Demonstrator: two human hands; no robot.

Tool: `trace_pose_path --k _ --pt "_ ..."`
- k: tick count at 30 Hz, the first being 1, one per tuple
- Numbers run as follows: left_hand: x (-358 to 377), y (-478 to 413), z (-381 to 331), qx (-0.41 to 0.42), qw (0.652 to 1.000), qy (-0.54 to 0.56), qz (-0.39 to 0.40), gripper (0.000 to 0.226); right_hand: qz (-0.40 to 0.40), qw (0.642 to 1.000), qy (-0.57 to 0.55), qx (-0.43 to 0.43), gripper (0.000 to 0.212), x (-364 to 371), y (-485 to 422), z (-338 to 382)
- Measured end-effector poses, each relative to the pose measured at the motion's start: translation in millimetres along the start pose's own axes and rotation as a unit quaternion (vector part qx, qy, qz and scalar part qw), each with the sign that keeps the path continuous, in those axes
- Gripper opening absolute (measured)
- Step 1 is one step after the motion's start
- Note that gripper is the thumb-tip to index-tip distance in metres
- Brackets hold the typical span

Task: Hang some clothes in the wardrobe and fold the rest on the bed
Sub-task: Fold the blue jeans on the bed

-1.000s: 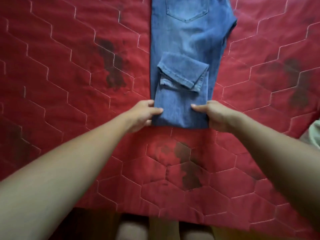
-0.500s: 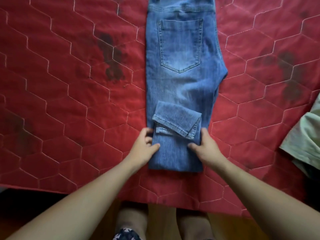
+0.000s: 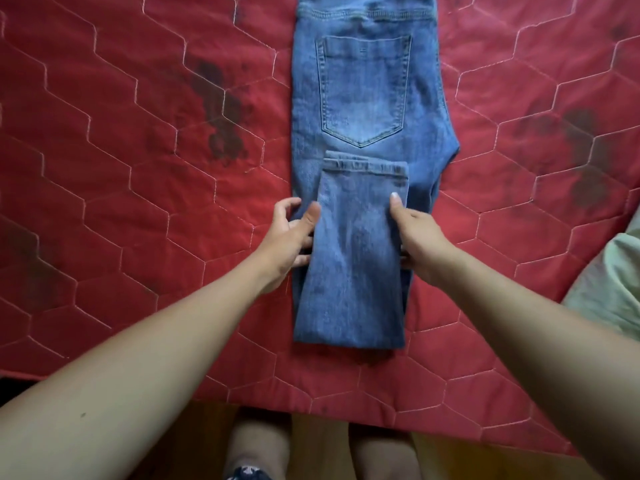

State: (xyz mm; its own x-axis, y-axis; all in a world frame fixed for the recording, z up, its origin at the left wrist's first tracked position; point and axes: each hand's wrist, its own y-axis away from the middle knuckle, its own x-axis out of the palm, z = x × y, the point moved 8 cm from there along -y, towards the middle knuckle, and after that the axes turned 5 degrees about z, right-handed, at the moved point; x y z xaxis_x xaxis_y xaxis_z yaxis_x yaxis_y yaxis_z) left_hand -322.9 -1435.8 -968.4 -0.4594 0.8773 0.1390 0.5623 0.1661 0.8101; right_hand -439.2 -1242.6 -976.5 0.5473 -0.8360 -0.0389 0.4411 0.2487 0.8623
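The jeans (image 3: 363, 271) lie on the red quilt (image 3: 138, 202), legs doubled up so the hems (image 3: 363, 165) stop just below the back pocket (image 3: 363, 91). Below that pocket the left hand (image 3: 289, 237) and right hand (image 3: 417, 237) each pinch a side edge of the doubled layer, thumb on top. Denim likely handles heavy and limp, not slippery, holding a crease; the side edges suit lifting. The quilt looks soft and dark-blotched; a pale green garment (image 3: 609, 289) lies far right of the pocket

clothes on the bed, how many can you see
2: blue jeans in the middle of the red quilt, part folded, and a pale green garment at the right edge, cut off by the frame. Others may lie out of view.
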Motion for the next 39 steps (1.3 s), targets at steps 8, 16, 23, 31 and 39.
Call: trace_pose_path --k 8,16,23,31,39 --pt "15.5 10.2 -0.9 0.017 0.995 -0.093 0.039 0.035 0.053 0.996 -0.049 -0.044 0.018 16.7 13.1 7.0" --pt "4.2 4.7 -162.2 0.203 0.976 -0.076 0.000 0.041 0.109 0.964 -0.075 -0.232 0.013 6.4 21.5 187.9" --pt "-28.3 -38.6 -78.5 -0.091 0.992 -0.083 0.013 0.022 0.117 0.992 0.006 0.043 0.034 -3.2 -26.3 70.6" --pt "-21.5 33.5 66.4 -0.135 0.987 -0.084 0.014 0.005 0.055 0.996 0.018 0.070 0.013 -12.0 21.3 -77.1" --pt "-20.7 47.8 0.6 0.114 0.903 -0.370 -0.188 0.045 -0.186 0.889 0.357 -0.217 0.024 -23.6 59.6 5.7"
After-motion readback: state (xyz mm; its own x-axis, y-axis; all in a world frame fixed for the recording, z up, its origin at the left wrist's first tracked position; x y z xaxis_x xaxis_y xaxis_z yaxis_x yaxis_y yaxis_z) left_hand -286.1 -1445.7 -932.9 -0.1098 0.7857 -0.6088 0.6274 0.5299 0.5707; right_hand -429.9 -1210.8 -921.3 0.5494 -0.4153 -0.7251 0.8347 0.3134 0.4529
